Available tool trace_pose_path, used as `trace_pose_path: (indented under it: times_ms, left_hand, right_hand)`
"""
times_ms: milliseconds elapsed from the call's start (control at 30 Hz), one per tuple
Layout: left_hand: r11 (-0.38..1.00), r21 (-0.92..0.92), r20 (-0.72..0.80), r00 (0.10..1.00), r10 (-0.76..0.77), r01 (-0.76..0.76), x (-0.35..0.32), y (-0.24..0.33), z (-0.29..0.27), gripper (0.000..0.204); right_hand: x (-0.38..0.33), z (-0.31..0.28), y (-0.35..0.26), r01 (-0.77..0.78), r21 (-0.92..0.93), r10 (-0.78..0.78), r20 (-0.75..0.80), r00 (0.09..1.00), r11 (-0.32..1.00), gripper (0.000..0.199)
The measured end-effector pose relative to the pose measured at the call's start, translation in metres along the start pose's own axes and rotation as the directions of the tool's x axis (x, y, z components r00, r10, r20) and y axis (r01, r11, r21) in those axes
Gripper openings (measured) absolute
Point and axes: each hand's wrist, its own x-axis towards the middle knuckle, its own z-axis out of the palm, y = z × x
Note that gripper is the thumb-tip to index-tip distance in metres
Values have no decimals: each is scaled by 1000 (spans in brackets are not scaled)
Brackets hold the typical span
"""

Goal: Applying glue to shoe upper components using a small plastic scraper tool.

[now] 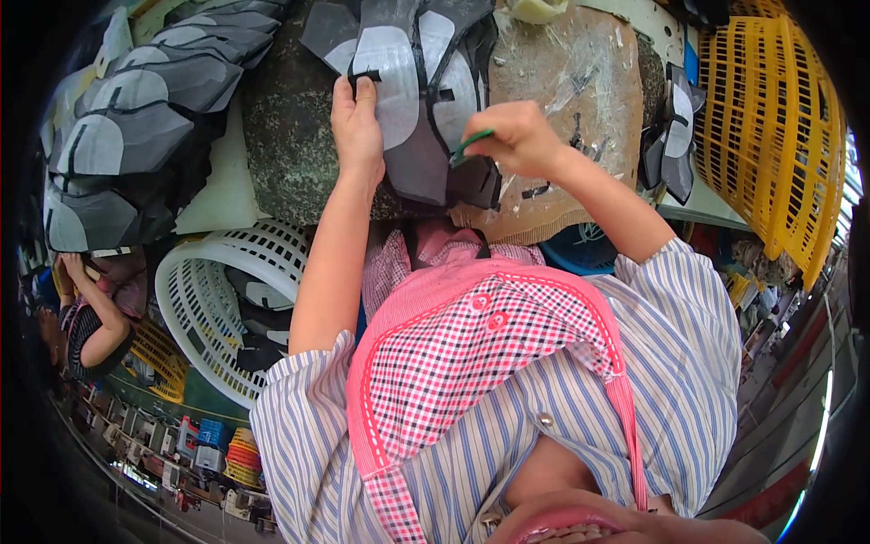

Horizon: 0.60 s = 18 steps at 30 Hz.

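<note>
My left hand grips the near left edge of a dark grey shoe upper with a pale rounded patch, thumb on top. A second shoe upper of the same kind lies right beside it. My right hand is closed round a slim green-handled tool. Its tip points down and left at the second upper's near part; what kind of tool it is, I cannot make out. Both uppers rest on a dark, speckled work surface.
Overlapping grey uppers are stacked at the left. A glue-stained brown board lies at the right, with more uppers beyond it. A yellow basket stands far right. A white basket sits below left, near another person.
</note>
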Motion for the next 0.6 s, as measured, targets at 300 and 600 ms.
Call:
trace_pose_path:
  times_ms: [300, 600]
  left_hand:
    - [998, -58, 73, 997, -5, 9, 4, 1, 3, 16]
    - [999, -34, 84, 996, 31, -29, 1, 6, 9, 17]
  right_hand:
    - [9, 0, 8, 25, 139, 32, -392, 920, 990, 9]
    - [17, -22, -23, 19, 330, 172, -537, 826, 944, 2]
